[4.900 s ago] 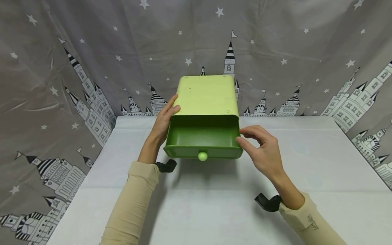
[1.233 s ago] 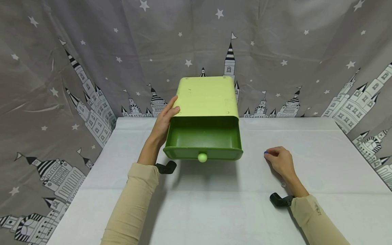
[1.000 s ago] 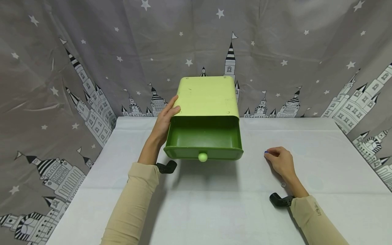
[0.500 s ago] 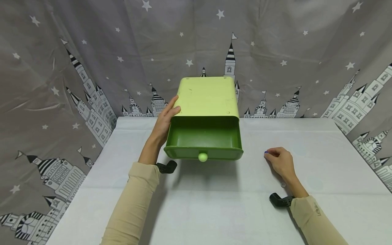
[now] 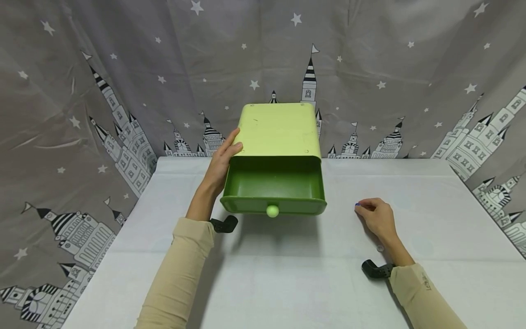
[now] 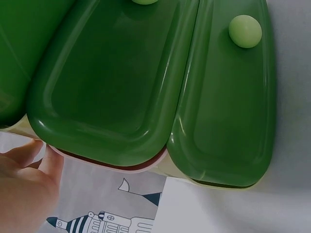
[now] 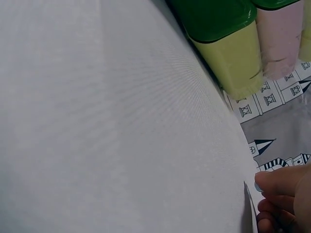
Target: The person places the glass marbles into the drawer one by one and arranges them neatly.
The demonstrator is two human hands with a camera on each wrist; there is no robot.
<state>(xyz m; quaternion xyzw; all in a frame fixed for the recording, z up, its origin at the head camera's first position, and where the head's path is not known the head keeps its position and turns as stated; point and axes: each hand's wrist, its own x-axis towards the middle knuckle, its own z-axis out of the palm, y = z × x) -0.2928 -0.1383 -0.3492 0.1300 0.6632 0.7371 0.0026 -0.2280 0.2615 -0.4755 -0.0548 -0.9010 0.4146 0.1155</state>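
Note:
A small drawer unit with a pale yellow-green top (image 5: pixel 279 130) stands at the table's back, its green top drawer (image 5: pixel 273 205) pulled out and bare inside. Its lower two drawers show shut in the left wrist view, each with a round light-green knob (image 6: pixel 245 31). My left hand (image 5: pixel 215 169) rests against the unit's left side, fingers fairly straight, near the upper front corner. Low over the table to the right, my right hand (image 5: pixel 376 217) pinches a tiny blue piece (image 5: pixel 357 204) between thumb and forefinger. The fingers hide most of it, and its kind I cannot tell.
A small clear round thing (image 5: pixel 380 248) lies on the white table cloth (image 5: pixel 283 283) beside my right wrist. Behind the table hangs a grey curtain (image 5: pixel 176 91) printed with stars and castles. The unit's pink middle casing (image 7: pixel 279 43) shows in the right wrist view.
Since the oldest frame, my right hand has left the drawer's right side, moved right and down to the table, and taken the blue piece. It then stays still. My left hand has not moved.

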